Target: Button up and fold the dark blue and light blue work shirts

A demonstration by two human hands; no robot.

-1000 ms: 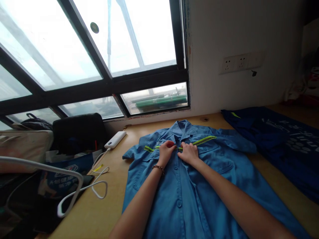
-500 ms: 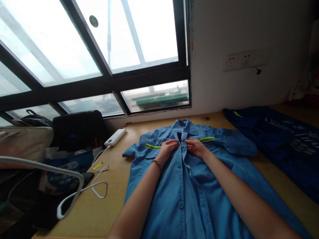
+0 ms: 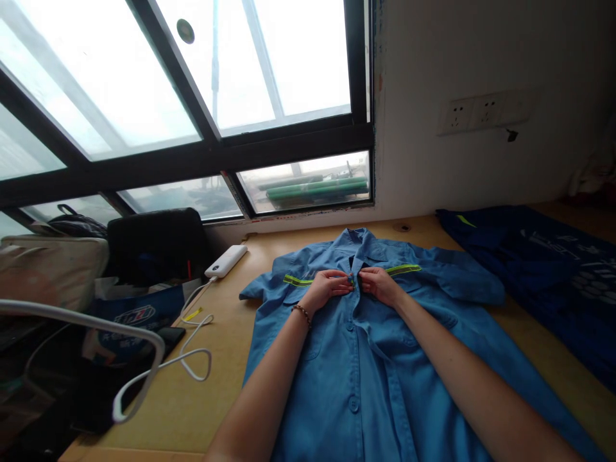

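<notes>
A blue short-sleeved work shirt (image 3: 317, 359) lies front up on the table, collar away from me, with yellow-green reflective strips across the chest. My left hand (image 3: 331, 289) pinches the edge of the front placket at chest height, and a beaded bracelet circles that wrist. Close beside it, my right hand (image 3: 380, 285) pinches the facing edge of the placket. The fingertips almost meet, and whatever button lies between them is hidden. Lower down, a button (image 3: 354, 403) shows on the left front, where the two shirt edges lie apart.
Dark blue printed clothing (image 3: 539, 263) lies on the table (image 3: 226, 340) to the right. A white power bank (image 3: 226, 261) with a white cable rests at the left. Bags (image 3: 52, 269) and a black chair back (image 3: 154, 244) stand beyond the left edge; a window and wall rise behind.
My hands have come closer together, bringing the two placket edges to meet at the chest. The view has shifted slightly.
</notes>
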